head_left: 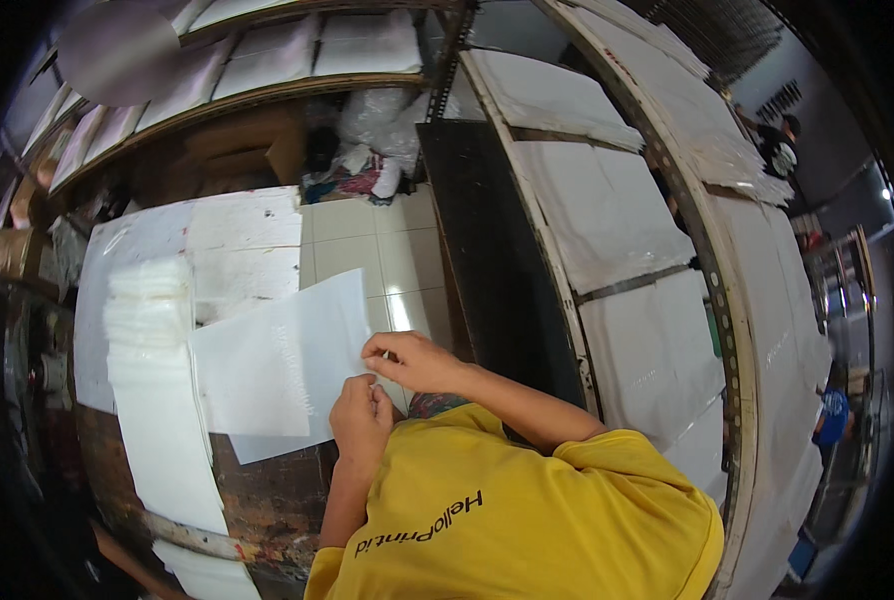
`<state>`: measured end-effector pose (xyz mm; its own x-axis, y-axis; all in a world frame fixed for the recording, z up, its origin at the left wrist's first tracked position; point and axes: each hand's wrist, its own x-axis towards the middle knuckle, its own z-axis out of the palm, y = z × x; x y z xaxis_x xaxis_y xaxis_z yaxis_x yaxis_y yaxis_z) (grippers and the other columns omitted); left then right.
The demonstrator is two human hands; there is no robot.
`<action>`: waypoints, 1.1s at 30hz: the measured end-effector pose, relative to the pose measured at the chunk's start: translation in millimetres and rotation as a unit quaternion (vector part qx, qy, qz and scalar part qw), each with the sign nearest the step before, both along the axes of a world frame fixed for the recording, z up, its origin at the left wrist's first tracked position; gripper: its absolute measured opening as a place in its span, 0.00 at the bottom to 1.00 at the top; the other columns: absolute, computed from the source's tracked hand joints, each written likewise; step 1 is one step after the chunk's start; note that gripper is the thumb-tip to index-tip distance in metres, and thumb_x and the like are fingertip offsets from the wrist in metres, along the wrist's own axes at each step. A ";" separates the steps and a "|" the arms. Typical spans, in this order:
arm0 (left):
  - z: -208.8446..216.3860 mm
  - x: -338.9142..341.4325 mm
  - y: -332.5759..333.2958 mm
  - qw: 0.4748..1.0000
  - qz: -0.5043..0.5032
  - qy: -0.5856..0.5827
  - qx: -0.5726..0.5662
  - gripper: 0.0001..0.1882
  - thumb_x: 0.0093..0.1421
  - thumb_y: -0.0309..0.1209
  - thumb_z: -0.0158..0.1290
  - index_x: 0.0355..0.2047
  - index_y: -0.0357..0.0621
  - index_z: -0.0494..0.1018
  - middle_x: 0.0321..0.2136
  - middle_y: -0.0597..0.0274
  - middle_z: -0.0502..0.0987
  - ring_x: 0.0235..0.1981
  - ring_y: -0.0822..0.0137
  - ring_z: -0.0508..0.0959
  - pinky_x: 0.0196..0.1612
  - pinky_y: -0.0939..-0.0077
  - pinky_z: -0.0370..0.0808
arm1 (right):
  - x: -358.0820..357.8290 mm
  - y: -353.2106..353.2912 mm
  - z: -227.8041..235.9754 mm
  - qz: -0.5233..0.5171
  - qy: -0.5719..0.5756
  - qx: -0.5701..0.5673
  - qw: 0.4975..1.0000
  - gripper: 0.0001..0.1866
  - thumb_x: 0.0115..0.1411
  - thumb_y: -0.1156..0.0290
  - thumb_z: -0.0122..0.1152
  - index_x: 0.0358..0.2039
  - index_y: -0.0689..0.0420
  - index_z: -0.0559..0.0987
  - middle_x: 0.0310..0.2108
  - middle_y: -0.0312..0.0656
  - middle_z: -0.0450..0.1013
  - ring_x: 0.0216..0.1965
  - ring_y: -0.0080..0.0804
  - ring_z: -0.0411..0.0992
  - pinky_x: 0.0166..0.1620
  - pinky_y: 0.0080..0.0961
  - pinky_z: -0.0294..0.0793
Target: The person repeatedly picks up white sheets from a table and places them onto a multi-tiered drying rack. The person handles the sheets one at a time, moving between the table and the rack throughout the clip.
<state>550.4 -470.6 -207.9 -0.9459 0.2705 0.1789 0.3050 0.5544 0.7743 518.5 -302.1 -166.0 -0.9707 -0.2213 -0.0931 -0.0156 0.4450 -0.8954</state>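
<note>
In front of me a white sheet (pixel 252 385) lies on a larger pale bluish sheet (pixel 332 325), over the worktable. My right hand (pixel 414 362) is at the right edge of the bluish sheet, its fingers curled and thumb near the fingertips. Just below it, my left hand (pixel 360 420) is closed, with fingertips and thumb together beside the same edge. Whatever thin thing the fingers of either hand hold cannot be made out. To the left of the sheets rests a long stack of translucent white plastic sheets or bags (pixel 162 420).
A white board (pixel 247 235) covers the table's far part; its near wood (pixel 277 500) is dark and stained. Right of me stand a black panel (pixel 497 260) and shelves with white sheet stacks (pixel 607 215). Another person's forearm (pixel 132 560) shows at lower left.
</note>
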 end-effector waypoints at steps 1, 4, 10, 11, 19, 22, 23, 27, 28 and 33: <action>1.2 -1.1 6.6 1.000 -0.028 0.000 0.008 0.09 0.56 0.24 0.57 0.38 0.39 0.73 0.27 0.53 0.74 0.24 0.53 0.76 0.30 0.60 0.73 | 2.0 9.7 1.9 -0.022 -0.019 -0.003 1.000 0.10 0.62 0.69 0.60 0.40 0.61 0.79 0.33 0.45 0.78 0.32 0.30 0.77 0.37 0.29 0.75; 14.5 -10.0 29.0 0.992 -0.120 0.003 0.026 0.10 0.56 0.25 0.58 0.39 0.39 0.74 0.27 0.55 0.74 0.24 0.55 0.77 0.30 0.62 0.74 | 9.4 42.0 -4.6 -0.077 -0.021 0.001 0.997 0.08 0.61 0.72 0.60 0.38 0.62 0.78 0.28 0.44 0.78 0.28 0.29 0.76 0.35 0.27 0.75; 24.8 -27.6 27.0 0.988 -0.055 -0.071 0.122 0.10 0.59 0.25 0.58 0.41 0.36 0.75 0.27 0.56 0.73 0.23 0.64 0.76 0.27 0.71 0.73 | -34.9 138.8 2.8 -0.123 0.063 0.087 0.986 0.09 0.56 0.77 0.56 0.38 0.61 0.77 0.26 0.39 0.74 0.29 0.22 0.71 0.35 0.24 0.73; 17.6 -33.5 19.2 0.993 -0.020 -0.046 0.109 0.09 0.60 0.24 0.57 0.41 0.35 0.75 0.27 0.56 0.72 0.23 0.66 0.75 0.27 0.73 0.73 | -48.0 159.3 17.2 -0.124 0.063 0.102 0.985 0.08 0.57 0.78 0.55 0.38 0.60 0.76 0.27 0.36 0.73 0.30 0.20 0.70 0.36 0.22 0.72; -52.0 -52.4 -74.4 0.985 0.153 0.017 -0.078 0.07 0.63 0.24 0.53 0.40 0.32 0.73 0.30 0.55 0.71 0.28 0.64 0.72 0.30 0.71 0.69 | -77.9 372.8 110.0 -0.284 0.036 0.139 0.948 0.11 0.60 0.63 0.60 0.42 0.50 0.79 0.36 0.25 0.71 0.36 0.14 0.66 0.37 0.18 0.67; -62.6 -51.4 -82.0 0.974 0.194 0.013 -0.117 0.06 0.63 0.23 0.53 0.39 0.33 0.73 0.30 0.54 0.71 0.28 0.61 0.72 0.30 0.69 0.69 | -36.5 445.0 119.1 -0.420 0.055 0.085 0.902 0.13 0.58 0.64 0.63 0.44 0.49 0.78 0.28 0.25 0.69 0.24 0.13 0.59 0.26 0.15 0.58; -64.4 -51.7 -81.7 0.969 0.204 0.013 -0.139 0.05 0.63 0.23 0.53 0.38 0.33 0.73 0.30 0.53 0.71 0.28 0.60 0.72 0.30 0.68 0.69 | -27.3 460.0 122.2 -0.473 0.040 -0.013 0.880 0.13 0.57 0.66 0.64 0.43 0.50 0.78 0.27 0.25 0.69 0.20 0.14 0.58 0.23 0.15 0.56; -84.6 -59.7 -76.1 0.947 0.237 0.096 -0.195 0.04 0.63 0.24 0.53 0.34 0.35 0.71 0.29 0.54 0.71 0.27 0.58 0.72 0.31 0.67 0.70 | 26.3 519.9 71.0 -0.503 0.085 0.091 0.855 0.12 0.57 0.69 0.64 0.42 0.52 0.78 0.27 0.27 0.69 0.17 0.14 0.58 0.20 0.15 0.55; -85.4 -62.4 -73.8 0.942 0.251 0.089 -0.202 0.04 0.64 0.24 0.53 0.34 0.36 0.71 0.28 0.55 0.71 0.27 0.58 0.72 0.31 0.67 0.70 | 45.7 554.3 40.3 -0.541 0.090 0.100 0.830 0.12 0.57 0.69 0.64 0.42 0.52 0.78 0.27 0.27 0.69 0.17 0.14 0.58 0.19 0.14 0.55; -80.2 -63.3 -64.7 0.932 0.277 0.087 -0.218 0.05 0.64 0.26 0.53 0.33 0.37 0.70 0.27 0.56 0.70 0.26 0.59 0.71 0.30 0.67 0.70 | 79.6 579.3 -28.9 -0.705 -0.009 0.096 0.702 0.13 0.58 0.72 0.60 0.45 0.52 0.77 0.28 0.30 0.70 0.18 0.15 0.62 0.19 0.16 0.59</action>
